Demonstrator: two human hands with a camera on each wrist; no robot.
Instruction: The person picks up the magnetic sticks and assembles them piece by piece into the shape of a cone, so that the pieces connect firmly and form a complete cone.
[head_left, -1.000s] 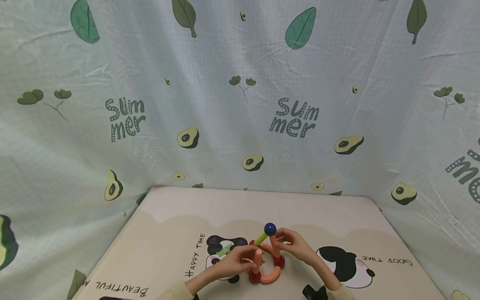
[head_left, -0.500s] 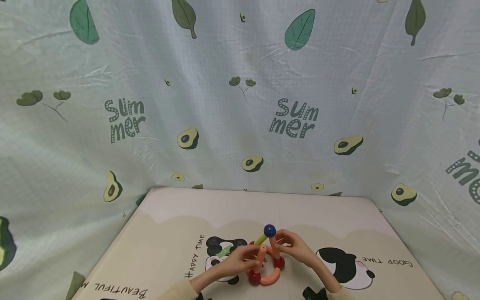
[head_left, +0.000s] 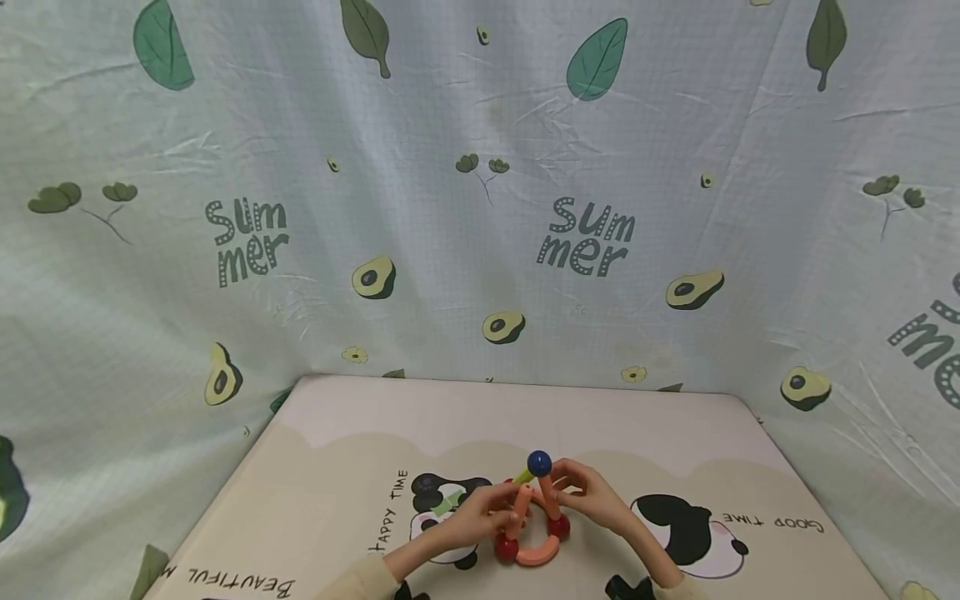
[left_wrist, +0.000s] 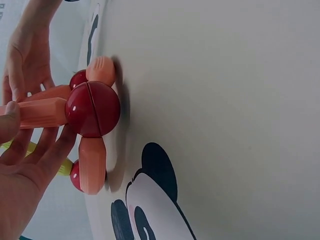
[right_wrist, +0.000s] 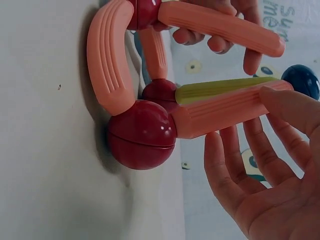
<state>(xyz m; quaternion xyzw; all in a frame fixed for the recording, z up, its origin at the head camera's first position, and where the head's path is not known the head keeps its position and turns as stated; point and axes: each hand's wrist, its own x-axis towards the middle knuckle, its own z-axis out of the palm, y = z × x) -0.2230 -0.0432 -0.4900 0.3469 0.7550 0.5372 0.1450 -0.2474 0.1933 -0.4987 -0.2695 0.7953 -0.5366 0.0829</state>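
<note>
A construction of magnetic rods and balls stands on the table, its base a ring of curved orange pieces [head_left: 538, 555] joined by red balls [right_wrist: 142, 135]. My left hand [head_left: 480, 515] pinches a straight orange rod [left_wrist: 42, 112] that leans up from the near red ball [head_left: 506, 547]; this rod's upper end is free. Between thumb and fingers, my right hand [head_left: 594, 497] holds another orange rod [right_wrist: 225, 114], which rises from the right red ball [head_left: 559, 527] to a blue ball [head_left: 539, 463]. A yellow-green rod [right_wrist: 215, 91] also meets the blue ball, coming from the back red ball.
The tabletop [head_left: 600, 425] carries printed panda drawings and lettering. Behind it hangs a pale curtain [head_left: 442, 217] with avocado and leaf prints. A dark object [head_left: 628, 587] sits by the right forearm at the front.
The orange rod in my left hand has tilted up and rightward, its free end closer to the blue ball. My right hand has hardly moved.
</note>
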